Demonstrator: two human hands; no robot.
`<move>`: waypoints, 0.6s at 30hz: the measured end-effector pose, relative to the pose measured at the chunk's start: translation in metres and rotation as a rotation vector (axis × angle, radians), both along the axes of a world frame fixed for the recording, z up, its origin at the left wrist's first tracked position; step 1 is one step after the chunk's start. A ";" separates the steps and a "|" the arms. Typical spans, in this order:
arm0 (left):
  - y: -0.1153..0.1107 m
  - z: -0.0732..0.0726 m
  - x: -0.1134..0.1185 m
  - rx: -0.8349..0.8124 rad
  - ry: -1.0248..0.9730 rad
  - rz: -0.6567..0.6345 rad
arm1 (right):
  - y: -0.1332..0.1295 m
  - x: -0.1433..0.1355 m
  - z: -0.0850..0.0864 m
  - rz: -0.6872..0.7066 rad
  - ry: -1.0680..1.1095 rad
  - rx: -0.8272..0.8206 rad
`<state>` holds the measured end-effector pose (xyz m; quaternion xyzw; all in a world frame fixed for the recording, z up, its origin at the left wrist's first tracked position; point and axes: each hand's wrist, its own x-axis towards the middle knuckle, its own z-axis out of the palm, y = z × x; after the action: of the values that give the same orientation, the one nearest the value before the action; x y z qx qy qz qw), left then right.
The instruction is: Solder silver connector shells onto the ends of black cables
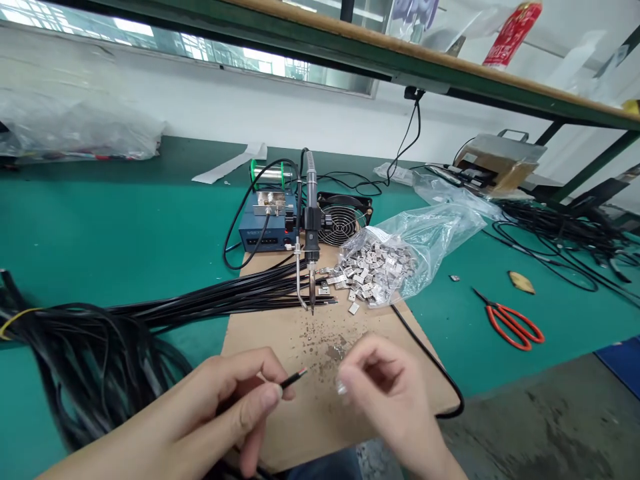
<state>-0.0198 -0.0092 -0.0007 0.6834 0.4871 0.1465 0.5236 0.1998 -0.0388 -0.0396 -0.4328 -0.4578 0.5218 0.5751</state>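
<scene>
My left hand (240,400) pinches a black cable (293,379) close to its stripped end, where a reddish wire tip shows. To the right, my right hand (383,393) is closed, with thumb and forefinger on a small shiny metal piece (342,387), partly hidden by the fingers. The two hands are apart, over a brown board (300,427) with dark specks. Above them a soldering iron (312,247) hangs tip down in a stand. Behind the hands, small metal connectors (373,267) spill from a clear plastic bag (435,240).
A bundle of black cables (125,353) lies at the left, its ends reaching the board. Behind are a blue soldering station (265,233), a solder spool (270,175) and a fan (343,223). Red-handled scissors (515,327) and coiled cables (560,233) lie at the right.
</scene>
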 end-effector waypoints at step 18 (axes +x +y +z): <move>0.004 0.008 0.026 0.125 0.025 0.024 | -0.001 -0.031 0.009 0.058 0.010 -0.060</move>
<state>0.0058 -0.0055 0.0073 0.7107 0.4916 0.1740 0.4721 0.1684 -0.0398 -0.0305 -0.4337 -0.4514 0.5538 0.5490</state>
